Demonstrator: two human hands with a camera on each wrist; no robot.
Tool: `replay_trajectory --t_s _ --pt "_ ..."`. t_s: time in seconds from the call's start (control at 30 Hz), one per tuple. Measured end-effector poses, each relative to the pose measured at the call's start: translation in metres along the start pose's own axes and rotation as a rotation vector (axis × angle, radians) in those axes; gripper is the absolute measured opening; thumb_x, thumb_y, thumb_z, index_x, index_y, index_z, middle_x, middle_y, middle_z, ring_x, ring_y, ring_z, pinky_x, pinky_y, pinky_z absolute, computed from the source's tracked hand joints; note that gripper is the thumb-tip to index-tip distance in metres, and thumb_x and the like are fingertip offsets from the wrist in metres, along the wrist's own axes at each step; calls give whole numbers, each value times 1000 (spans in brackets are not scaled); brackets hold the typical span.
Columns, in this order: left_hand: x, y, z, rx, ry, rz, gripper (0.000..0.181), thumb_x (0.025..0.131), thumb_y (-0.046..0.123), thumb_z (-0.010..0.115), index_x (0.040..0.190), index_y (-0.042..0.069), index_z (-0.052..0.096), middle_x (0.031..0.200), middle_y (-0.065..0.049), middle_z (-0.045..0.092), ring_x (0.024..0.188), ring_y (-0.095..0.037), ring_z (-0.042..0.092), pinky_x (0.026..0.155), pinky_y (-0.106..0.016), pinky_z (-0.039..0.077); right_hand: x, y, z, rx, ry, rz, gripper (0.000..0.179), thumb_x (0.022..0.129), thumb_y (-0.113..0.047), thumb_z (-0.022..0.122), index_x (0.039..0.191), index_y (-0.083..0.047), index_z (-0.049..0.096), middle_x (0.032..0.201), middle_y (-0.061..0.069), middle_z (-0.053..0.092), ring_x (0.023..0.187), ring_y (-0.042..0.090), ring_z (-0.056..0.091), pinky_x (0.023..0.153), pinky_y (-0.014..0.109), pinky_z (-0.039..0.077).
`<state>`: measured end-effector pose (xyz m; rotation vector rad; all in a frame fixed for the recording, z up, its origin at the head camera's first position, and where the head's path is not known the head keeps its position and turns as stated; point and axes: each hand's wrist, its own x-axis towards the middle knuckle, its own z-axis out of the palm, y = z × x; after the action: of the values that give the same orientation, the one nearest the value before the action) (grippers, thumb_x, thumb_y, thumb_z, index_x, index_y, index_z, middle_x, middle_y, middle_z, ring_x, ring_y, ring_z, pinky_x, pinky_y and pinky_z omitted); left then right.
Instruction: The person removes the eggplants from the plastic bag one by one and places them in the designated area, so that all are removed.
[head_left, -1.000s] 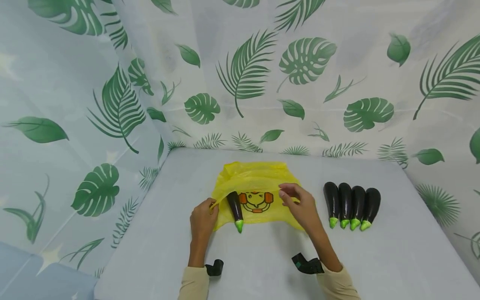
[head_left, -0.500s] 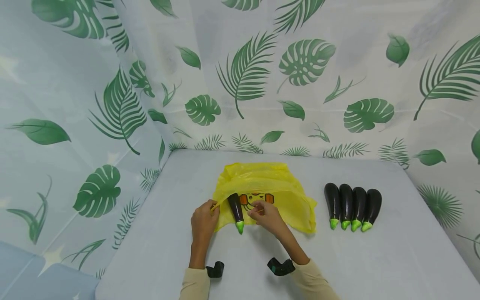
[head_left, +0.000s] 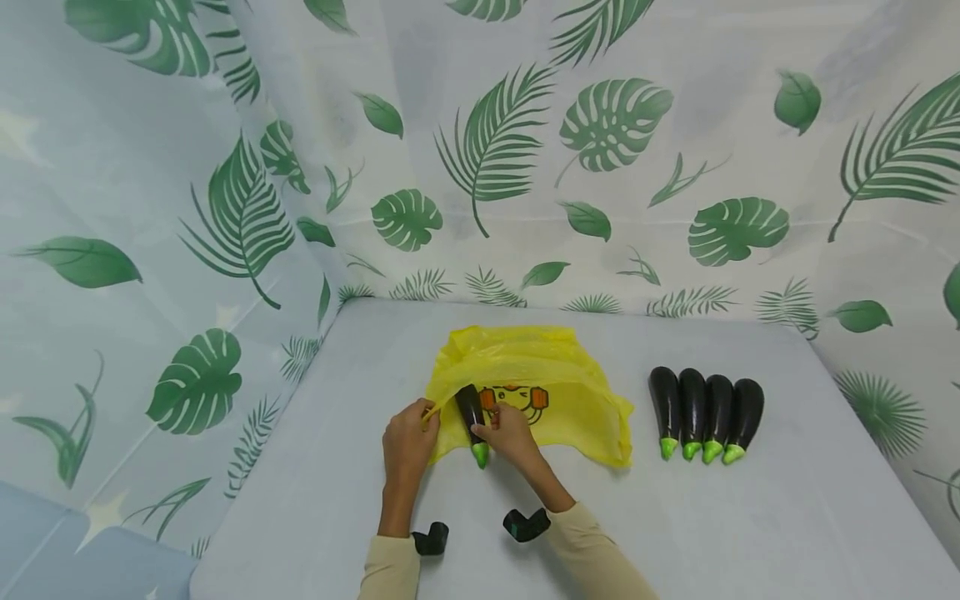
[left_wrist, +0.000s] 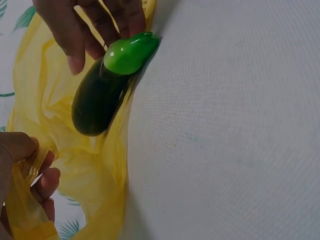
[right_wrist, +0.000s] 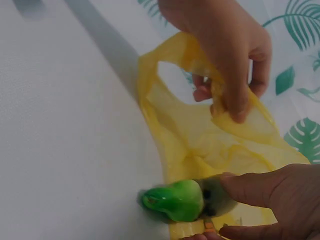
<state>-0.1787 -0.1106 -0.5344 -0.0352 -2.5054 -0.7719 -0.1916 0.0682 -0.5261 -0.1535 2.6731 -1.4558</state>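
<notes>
My left hand [head_left: 408,442] pinches the edge of a yellow plastic bag [head_left: 517,342] at its left side, holding the mouth raised; the left wrist view shows the thumb and fingers on the bag's handle [left_wrist: 30,200]. One eggplant [head_left: 470,410], dark with a green cap [right_wrist: 175,200], lies partly inside the mouth, cap toward me. Right at this eggplant is my right hand [head_left: 513,437]. Its thumb [right_wrist: 250,187] reaches the dark body in the right wrist view, with the other fingers spread past the far side. In the left wrist view those fingers [left_wrist: 100,22] look fairly straight.
Several more eggplants [head_left: 705,412] lie side by side on the white table [head_left: 795,517] to the right of the bag. Behind stands a leaf-printed curtain [head_left: 637,192], with another along the left side.
My right hand has let go of the bag's right side and moved left to the eggplant at the mouth. That side of the bag has settled outward. The left hand keeps its pinch.
</notes>
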Motion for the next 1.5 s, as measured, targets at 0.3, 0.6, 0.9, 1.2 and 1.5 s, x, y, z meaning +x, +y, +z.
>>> replay_trajectory --t_s 0.3,0.6,0.9,1.2,1.5 --pt "2 1 -2 3 18 17 11 84 10 74 94 6 74 88 -8 76 72 -24 71 60 -38 56 7 -8 13 -123 58 -39 47 82 -18 77 113 14 61 92 22 67 78 27 63 64 32 48" --pt "2 0 -2 -2 29 27 9 84 10 72 92 8 74 84 -7 75 67 -23 70 57 -36 55 9 -14 20 -150 71 0 48 81 -19 79 112 14 61 102 27 65 89 33 63 65 36 51" --pt "0 -2 -2 0 28 25 10 85 10 72 94 7 74 86 -7 76 68 -23 71 57 -35 55 9 -13 19 -119 51 19 51 82 -18 78 118 14 60 105 27 66 87 32 65 64 35 53" --pt "-3 -3 -1 -5 34 20 10 84 10 73 93 7 74 86 -8 76 70 -23 71 58 -37 56 8 -10 19 -88 42 13 51 82 -17 78 119 13 60 105 26 67 85 29 65 64 34 53" --pt "-2 -4 -1 -9 31 8 10 83 9 72 93 6 74 87 -8 76 71 -24 71 59 -37 56 1 -11 10 -46 33 11 49 82 -15 76 119 13 59 92 21 67 75 25 63 58 32 51"
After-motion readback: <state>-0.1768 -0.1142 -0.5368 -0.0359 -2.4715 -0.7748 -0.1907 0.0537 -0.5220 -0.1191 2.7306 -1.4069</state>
